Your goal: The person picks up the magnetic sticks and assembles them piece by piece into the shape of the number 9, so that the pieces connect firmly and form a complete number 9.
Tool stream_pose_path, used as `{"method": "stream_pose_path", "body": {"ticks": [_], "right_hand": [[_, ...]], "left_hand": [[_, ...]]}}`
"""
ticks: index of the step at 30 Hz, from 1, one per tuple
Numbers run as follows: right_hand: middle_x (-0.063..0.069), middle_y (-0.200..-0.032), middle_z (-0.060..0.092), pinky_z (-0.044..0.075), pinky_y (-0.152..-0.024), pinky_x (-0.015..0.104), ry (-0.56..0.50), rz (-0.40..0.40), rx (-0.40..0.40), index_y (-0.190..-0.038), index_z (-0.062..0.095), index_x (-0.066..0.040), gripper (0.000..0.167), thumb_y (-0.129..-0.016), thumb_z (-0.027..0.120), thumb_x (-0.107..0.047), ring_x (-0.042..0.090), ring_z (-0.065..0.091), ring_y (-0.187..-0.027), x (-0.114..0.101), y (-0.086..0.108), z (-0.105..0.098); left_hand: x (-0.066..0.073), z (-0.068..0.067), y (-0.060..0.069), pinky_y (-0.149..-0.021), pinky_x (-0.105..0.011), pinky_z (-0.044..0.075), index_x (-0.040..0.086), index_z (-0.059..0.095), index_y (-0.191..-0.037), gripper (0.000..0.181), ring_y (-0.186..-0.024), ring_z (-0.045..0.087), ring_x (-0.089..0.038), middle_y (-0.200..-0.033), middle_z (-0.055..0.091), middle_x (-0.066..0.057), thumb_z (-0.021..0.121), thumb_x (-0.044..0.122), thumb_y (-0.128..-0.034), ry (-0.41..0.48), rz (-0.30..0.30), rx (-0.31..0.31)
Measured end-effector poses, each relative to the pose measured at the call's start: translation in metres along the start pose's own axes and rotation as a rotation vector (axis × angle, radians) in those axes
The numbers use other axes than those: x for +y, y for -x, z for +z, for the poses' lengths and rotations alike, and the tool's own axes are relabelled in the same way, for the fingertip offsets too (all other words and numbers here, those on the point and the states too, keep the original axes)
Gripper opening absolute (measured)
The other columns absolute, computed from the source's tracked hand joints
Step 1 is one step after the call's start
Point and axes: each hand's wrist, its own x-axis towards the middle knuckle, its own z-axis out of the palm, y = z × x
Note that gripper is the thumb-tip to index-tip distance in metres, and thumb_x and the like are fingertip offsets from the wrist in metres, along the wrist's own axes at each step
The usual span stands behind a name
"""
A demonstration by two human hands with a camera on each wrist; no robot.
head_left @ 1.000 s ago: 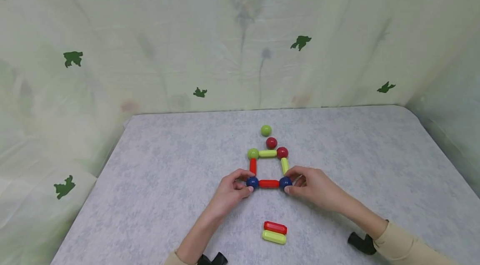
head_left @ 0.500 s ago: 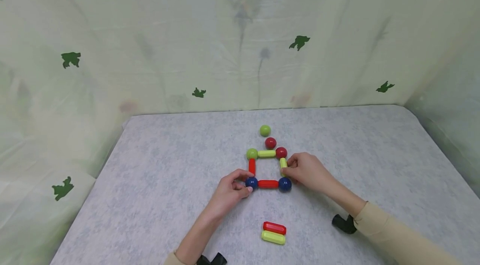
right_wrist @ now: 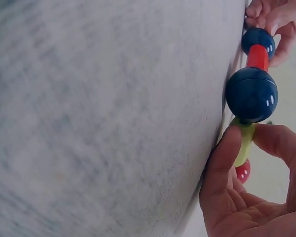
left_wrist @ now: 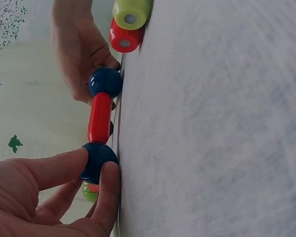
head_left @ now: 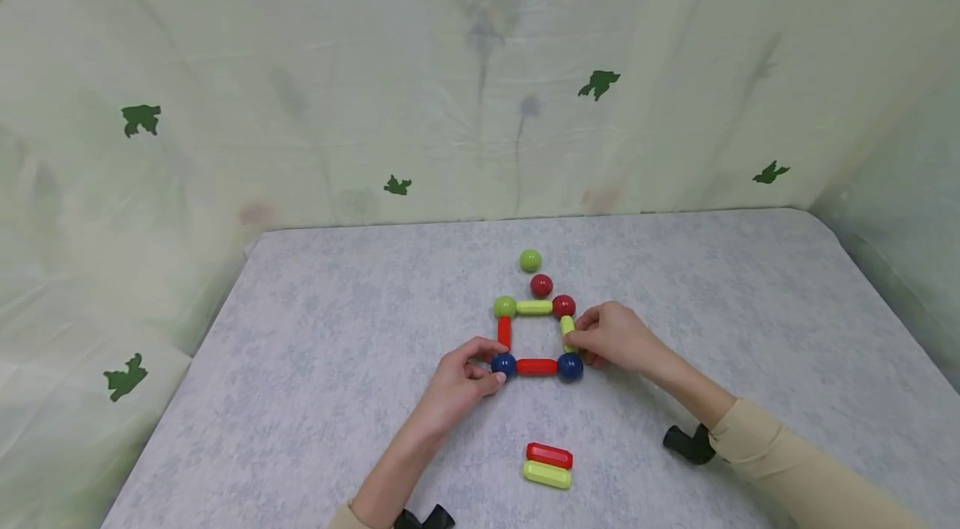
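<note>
On the tabletop (head_left: pixel 337 321), left hand (head_left: pixel 463 379) pinching blue ball (head_left: pixel 503 365), right hand (head_left: pixel 617 337) gripping lime rod (head_left: pixel 567 326), both in one square frame (head_left: pixel 536 367).

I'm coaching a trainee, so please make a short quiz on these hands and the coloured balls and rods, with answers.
1. True or false: the left hand pinches a glossy red plastic-looking ball.
2. What does the right hand pinch?
3. How many loose coloured pieces lie on the near side of the four-sided frame of balls and rods? A) one B) two C) four

Key
1. False: it pinches a glossy dark blue plastic-looking ball.
2. The lime-green plastic-looking rod on the frame's right side.
3. B: a red plastic-looking rod and a second lime-green rod.
</note>
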Motion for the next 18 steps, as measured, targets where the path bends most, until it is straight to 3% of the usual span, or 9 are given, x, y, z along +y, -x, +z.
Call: {"method": "stream_pose_path", "body": {"ticks": [12,18], "right_hand": [[0.003,-0.071,0.065,0.053,-0.058,0.029,-0.108,0.010,-0.024,-0.094,0.068,-0.002,0.020,-0.088,0.073,-0.021,0.016,0.060,-0.061,0.0025,0.0025,0.0016],[0.004,-0.079,0.067,0.054,-0.064,0.030,-0.138,-0.016,-0.019,-0.110,0.064,0.001,0.029,-0.090,0.071,-0.019,0.018,0.061,-0.067,0.0055,0.0074,0.0004]], "left_hand": [[0.0006,-0.0003,0.0004,-0.066,-0.028,0.045,0.009,0.065,-0.119,0.031,-0.072,0.052,-0.018,-0.113,0.057,-0.011,0.070,0.004,-0.0889,-0.010,0.002,0.006],[-0.0021,-0.0003,-0.0019,-0.065,-0.028,0.046,0.007,0.064,-0.121,0.033,-0.072,0.052,-0.017,-0.114,0.057,-0.011,0.069,0.002,-0.0891,0.000,0.001,0.002]]}}
